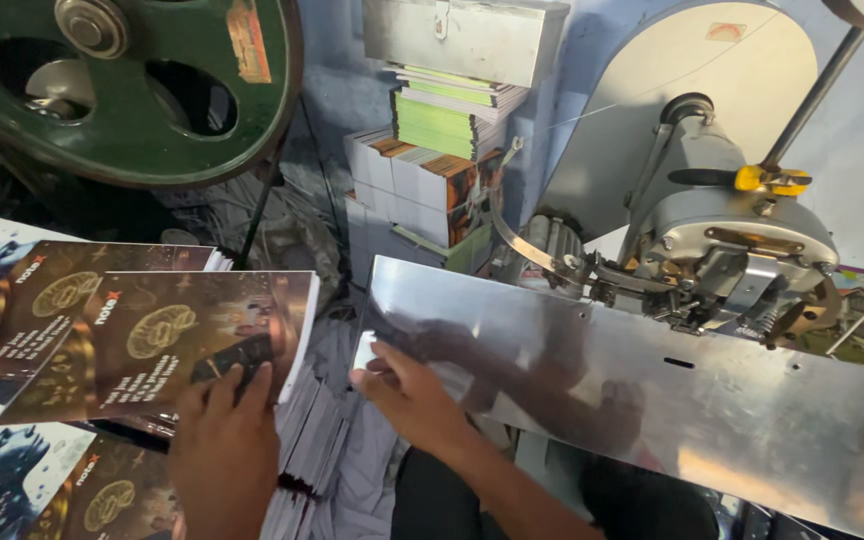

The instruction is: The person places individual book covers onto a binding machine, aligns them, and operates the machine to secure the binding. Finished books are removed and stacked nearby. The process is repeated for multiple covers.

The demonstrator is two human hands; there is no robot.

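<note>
My left hand (224,452) lies flat, fingers spread, on the top brown-covered booklet (167,335) of the stack left of the steel plate (652,385), nothing fed yet (my right hand (414,395) rests open on the plate's near-left corner).

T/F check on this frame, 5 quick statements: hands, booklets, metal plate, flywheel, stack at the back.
1. The left hand rests on a dark-covered booklet atop a pile. True.
2. The right hand grips the yellow-handled tool. False: it touches the left edge of the shiny metal plate; the yellow-handled tool sits untouched on the machine head.
3. A green flywheel is at upper left. True.
4. The metal plate carries a stack of booklets. False: nothing lies on it.
5. The stacks at the back are all red. False: green-edged ones sit above white-edged ones.
</note>
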